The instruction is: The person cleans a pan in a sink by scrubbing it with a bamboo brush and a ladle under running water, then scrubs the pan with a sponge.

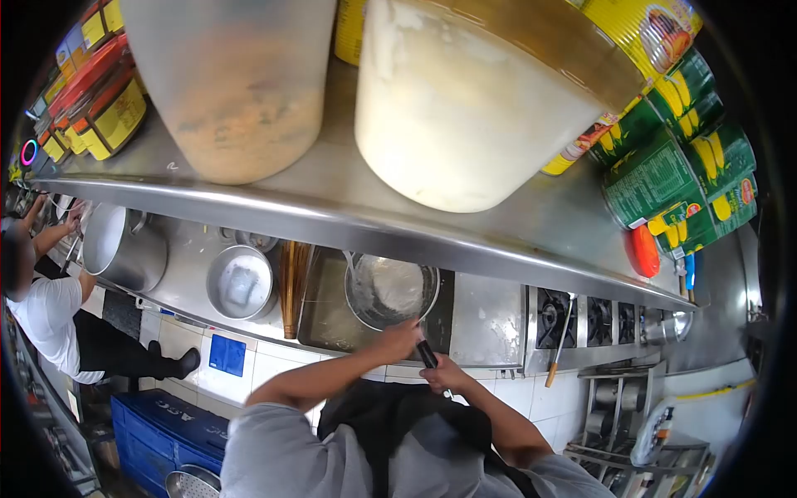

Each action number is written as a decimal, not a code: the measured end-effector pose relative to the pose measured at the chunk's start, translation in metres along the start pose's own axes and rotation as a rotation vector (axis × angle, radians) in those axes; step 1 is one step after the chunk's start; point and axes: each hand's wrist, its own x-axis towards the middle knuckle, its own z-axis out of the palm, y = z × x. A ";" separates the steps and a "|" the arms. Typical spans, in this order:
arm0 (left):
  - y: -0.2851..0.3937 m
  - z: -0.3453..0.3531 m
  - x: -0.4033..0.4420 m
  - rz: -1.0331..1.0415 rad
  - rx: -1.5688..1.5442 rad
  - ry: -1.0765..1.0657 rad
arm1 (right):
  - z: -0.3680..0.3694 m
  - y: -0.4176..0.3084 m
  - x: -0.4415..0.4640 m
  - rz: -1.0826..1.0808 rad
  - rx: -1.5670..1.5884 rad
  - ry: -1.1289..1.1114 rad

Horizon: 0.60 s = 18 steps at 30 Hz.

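Observation:
A round metal pan [353, 297] with whitish contents sits over the sunken part of the counter. A pale utensil handle [349, 264] leans out at its far left rim. My left hand [402, 339] is closed at the pan's near rim, where the black handle [427, 354] starts; its fingertips are partly hidden. Lower and to the right, my right hand [447, 376] wraps around the outer end of that handle. Left of the pan lie long thin brown sticks [291, 286], then a metal pot [241, 282] with something whitish at its bottom.
Above the counter runs a steel shelf [332, 187] with large tubs [465, 116] and green cans [652, 178]. Gas burners [599, 319] and a wooden-handled tool [560, 349] are at the right. A co-worker [58, 315] stands left by a tall stockpot [137, 253]; a blue chest [166, 432] is behind.

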 end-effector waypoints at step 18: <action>-0.038 -0.038 -0.018 0.065 0.035 -0.105 | -0.009 -0.014 0.002 -0.045 -0.103 -0.015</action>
